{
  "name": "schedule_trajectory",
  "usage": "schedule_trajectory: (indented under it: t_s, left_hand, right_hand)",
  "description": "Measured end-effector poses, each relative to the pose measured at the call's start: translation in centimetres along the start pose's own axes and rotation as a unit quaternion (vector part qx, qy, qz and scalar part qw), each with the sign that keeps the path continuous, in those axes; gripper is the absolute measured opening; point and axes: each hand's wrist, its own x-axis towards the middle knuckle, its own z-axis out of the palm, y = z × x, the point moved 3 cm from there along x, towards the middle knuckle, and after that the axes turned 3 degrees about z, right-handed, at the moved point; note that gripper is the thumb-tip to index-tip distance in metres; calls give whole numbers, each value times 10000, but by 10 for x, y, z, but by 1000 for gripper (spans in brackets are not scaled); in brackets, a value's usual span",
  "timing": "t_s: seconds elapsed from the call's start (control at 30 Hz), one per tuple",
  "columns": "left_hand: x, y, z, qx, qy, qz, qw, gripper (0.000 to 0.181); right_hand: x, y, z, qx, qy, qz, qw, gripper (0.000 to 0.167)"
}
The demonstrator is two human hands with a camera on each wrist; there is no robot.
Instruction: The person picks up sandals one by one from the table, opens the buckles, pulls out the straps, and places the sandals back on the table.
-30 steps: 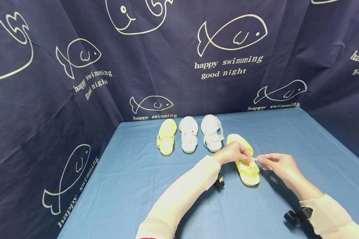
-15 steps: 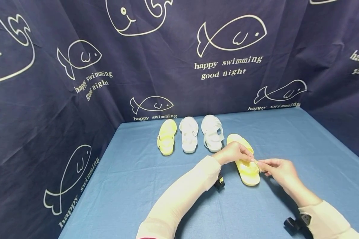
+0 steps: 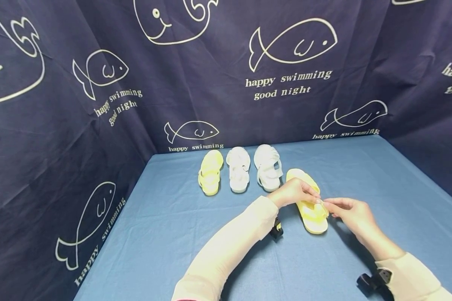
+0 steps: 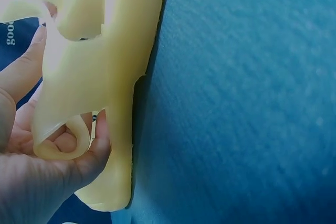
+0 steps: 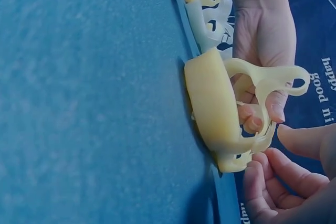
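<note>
Yellow sandal (image 3: 314, 225) flat on table (image 3: 165, 225), right of ctr, straps held.
L hand (image 3: 294, 192) has narrow grip, fingers curled on straps; R hand (image 3: 352, 212) pinches strap at sandal's right edge btwn thumb & fingers, tips just beside L's. Far, to the left: row of 1 other yellow sandal (image 3: 211, 173) + 2 white sandals (image 3: 238, 167), approx. parallel.

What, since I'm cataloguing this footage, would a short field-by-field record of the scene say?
Surface: blue-covered table
Handled item: yellow sandal, sole down
Left hand: reaches across the sandal, holding its strap
Right hand: at the sandal's right side, fingertips pinching at a strap
Row behind, left to right: second yellow sandal, white sandal, another white sandal
Backdrop: dark cloth, fish drawings and lettering
</note>
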Motion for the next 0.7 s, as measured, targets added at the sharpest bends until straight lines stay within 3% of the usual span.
schedule_trajectory:
  t_s: [0.23, 0.43, 0.6, 0.7]
  left_hand:
    - [-1, -1, -4, -34, -104, -42, 9999, 22]
    - [0, -2, -4, -207, -131, 33, 9997, 24]
    - [-1, -4, -2, -727, -141, 112, 9972, 25]
    - [-2, -5, -2, -761, -21, 55, 9971, 23]
  right_hand:
    - [6, -10, 3, 36, 316, -320, 9990, 51]
    - [9, -14, 6, 13, 435, -292, 9986, 49]
    - [13, -13, 6, -130, 325, -254, 9991, 43]
    - [15, -12, 6, -193, 92, -150, 9997, 44]
